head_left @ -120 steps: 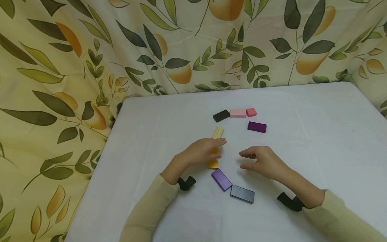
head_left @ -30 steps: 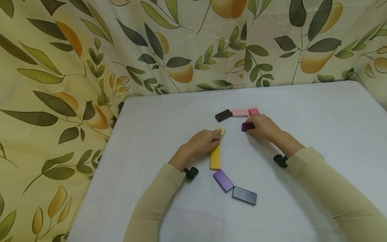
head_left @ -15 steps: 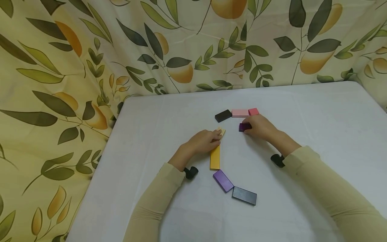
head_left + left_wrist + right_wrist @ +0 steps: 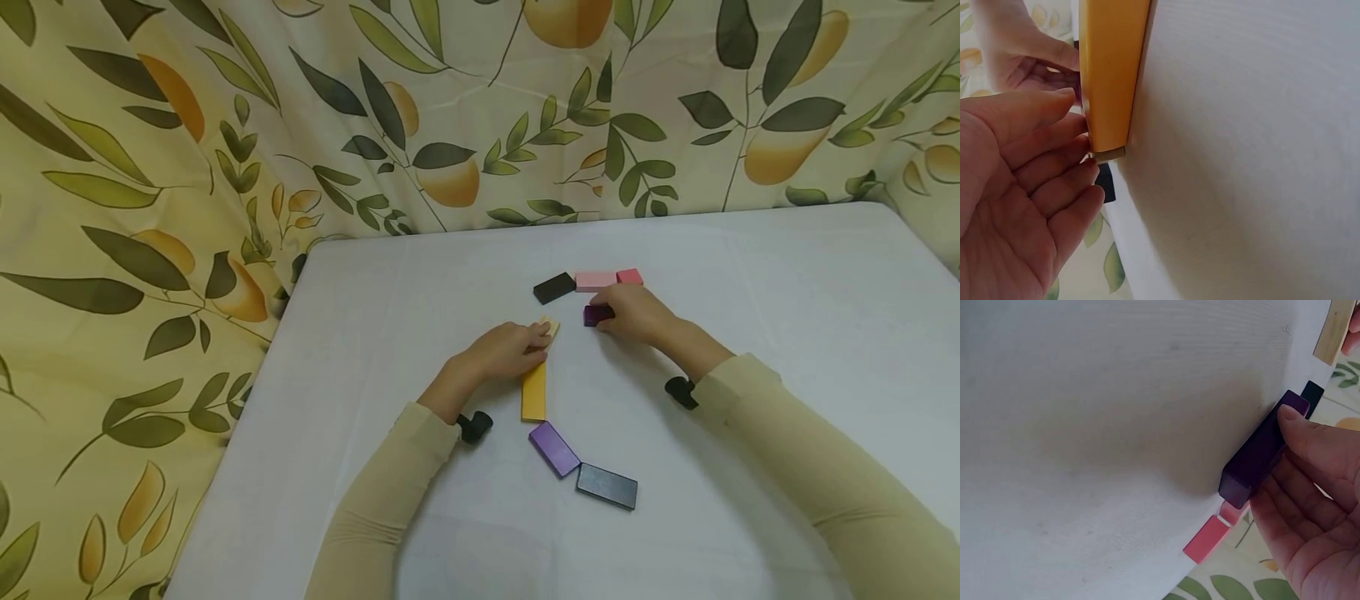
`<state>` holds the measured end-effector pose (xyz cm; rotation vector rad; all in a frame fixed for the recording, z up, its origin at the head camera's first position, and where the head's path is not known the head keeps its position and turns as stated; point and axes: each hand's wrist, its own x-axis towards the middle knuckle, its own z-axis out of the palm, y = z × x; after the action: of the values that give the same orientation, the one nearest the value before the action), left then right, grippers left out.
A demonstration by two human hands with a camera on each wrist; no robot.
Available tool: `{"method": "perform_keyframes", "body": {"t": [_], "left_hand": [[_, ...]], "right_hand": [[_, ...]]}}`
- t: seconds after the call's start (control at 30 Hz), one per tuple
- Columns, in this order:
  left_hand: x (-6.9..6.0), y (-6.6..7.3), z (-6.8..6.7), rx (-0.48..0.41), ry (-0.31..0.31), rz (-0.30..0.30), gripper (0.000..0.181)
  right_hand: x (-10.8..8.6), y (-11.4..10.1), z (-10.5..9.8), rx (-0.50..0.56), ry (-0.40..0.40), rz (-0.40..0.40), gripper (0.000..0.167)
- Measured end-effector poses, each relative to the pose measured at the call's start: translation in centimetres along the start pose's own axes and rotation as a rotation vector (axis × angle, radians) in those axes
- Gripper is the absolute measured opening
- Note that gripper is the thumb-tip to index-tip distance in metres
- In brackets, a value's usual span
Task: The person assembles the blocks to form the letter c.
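In the head view, the layout looks partly built. On the left side of the white table, a pale yellow block, an amber block, a violet block and a grey block run from far to near, bending right at the near end; the last three meet end to end. At the far side, a black block, a light pink block and a coral block form a short row. A gap parts the black block from the pale yellow one. The dark purple block lies just on the near side of the far row, joined to neither run, so placing it seems the unfinished part. The right hand pinches its right end; the left hand lies over the pale yellow block, fingers touching it.

In the left wrist view, the left hand's thumb is extended and its fingers are gently bent, tips against the blocks' side, with no firm grip showing.

In the right wrist view, the right hand's thumb presses one side of the dark purple block, fingers behind it; whether the block is lifted I cannot tell.
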<state>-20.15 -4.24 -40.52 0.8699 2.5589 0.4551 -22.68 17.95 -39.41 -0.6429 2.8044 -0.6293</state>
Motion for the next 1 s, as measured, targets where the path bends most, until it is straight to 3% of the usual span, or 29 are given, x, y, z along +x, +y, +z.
{"method": "perform_keyframes", "body": {"t": [0.57,0.8,1.0], "left_hand": [[-0.1,0.1,-0.4,-0.010,-0.021,0.004,0.041],[0.0,0.0,-0.3,0.012,-0.019,0.014,0.040],[-0.1,0.2,-0.4,0.025,-0.024,0.007,0.040]], "right_hand": [[1.5,-0.6,0.1,-0.031,-0.045,-0.036,0.028],[1.6,-0.5,-0.1,-0.039,-0.052,-0.107,0.027],[1.6,-0.5,-0.2,-0.039,-0.066,-0.123,0.028]]}}
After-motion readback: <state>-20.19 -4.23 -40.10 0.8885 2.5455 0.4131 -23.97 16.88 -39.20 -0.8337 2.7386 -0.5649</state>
